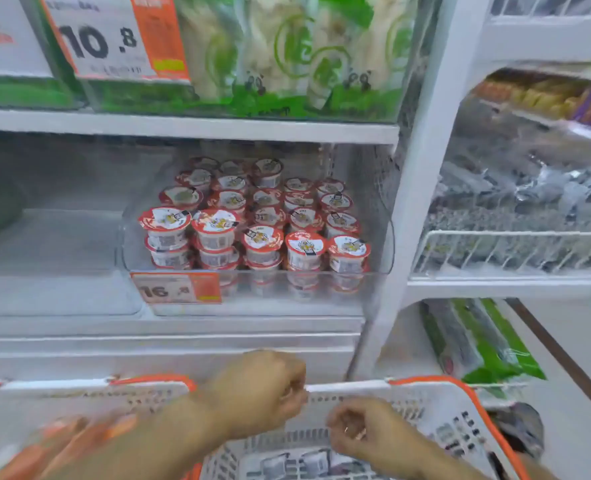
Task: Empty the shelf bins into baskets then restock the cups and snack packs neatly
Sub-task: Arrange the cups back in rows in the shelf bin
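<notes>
- White store shelving fills the view; a second white rack with a wire basket shelf stands to the right.
- Upper shelf: green-and-white snack packs stand upright behind a clear front, next to a price card reading "10.8".
- Middle shelf: a clear shelf bin on the right half holds the cups, red-rimmed with white lids, stacked in layers and set in rows running front to back. Front row five across; the two leftmost stacks sit highest.
- An orange-and-white price tag is fixed on the bin's front wall, lower left.
- Left of the bin, another clear bin shows no contents that can be made out.
- Bottom of view: two white perforated baskets with orange rims, side by side below the shelf edge. Left basket is blurred; right basket holds some small packs at its bottom, detail unreadable.
- Left hand is over the junction between the two baskets, fingers curled tight near the right basket's white top edge. Whether it actually holds the rim or something small: cannot tell.
- Right hand is inside the right basket, just beside the left hand, fingers curled inward. Held object, if any, not visible: cannot tell.
- Lower right rack: green packs lying flat.
</notes>
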Demonstrator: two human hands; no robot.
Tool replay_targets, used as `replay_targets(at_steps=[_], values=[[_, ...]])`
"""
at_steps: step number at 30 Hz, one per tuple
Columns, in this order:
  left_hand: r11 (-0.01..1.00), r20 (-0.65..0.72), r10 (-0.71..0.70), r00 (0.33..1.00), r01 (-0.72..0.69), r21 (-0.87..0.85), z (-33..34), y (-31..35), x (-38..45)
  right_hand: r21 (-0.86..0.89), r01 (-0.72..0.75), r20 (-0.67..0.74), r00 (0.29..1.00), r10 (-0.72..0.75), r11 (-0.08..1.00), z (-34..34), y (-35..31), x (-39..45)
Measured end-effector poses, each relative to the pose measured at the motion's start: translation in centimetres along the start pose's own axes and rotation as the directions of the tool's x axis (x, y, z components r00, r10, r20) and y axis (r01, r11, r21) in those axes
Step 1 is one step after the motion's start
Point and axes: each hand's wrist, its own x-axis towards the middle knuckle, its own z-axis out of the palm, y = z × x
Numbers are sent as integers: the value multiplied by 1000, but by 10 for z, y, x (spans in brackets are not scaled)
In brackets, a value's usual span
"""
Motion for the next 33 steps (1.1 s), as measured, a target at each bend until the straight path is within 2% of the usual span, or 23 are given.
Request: replay_targets(at_steps=[3,6,10,12,15,20,23,26,30,33], values=[[964,236,-209,949,241,-112,92,-17,3,-210,-204,125,964,233,956,26,74,1],[890,381,-334,862,421,-174,180,-18,-4,-391,-281,96,935,342,877,48,135,1],[820,484,-430,762,554,-144,255,-11,-16,-523,-404,8,878,478,751,69,178,-2],[809,485,-467,739,579,-103,275,-11,-17,-541,-437,-20,861,508,719,72,188,-3],[750,415,-537,735,641,-164,289,-14,-10,-525,-454,-34,856,515,720,74,193,3],[625,294,-669,682,731,-273,301,-31,-19,-316,-505,-48,854,518,803,92,196,17],[620,349,-650,675,737,-270,301,-29,-38,-297,-436,43,882,468,849,103,190,20],[621,425,-615,664,741,-257,298,-23,-51,-377,-381,110,887,449,844,114,184,18],[458,462,-650,603,796,-395,294,-14,-59,-418,-326,266,849,458,848,126,179,7],[429,479,-643,597,800,-420,296,2,-68,-366,-335,314,834,454,868,131,173,-2]])
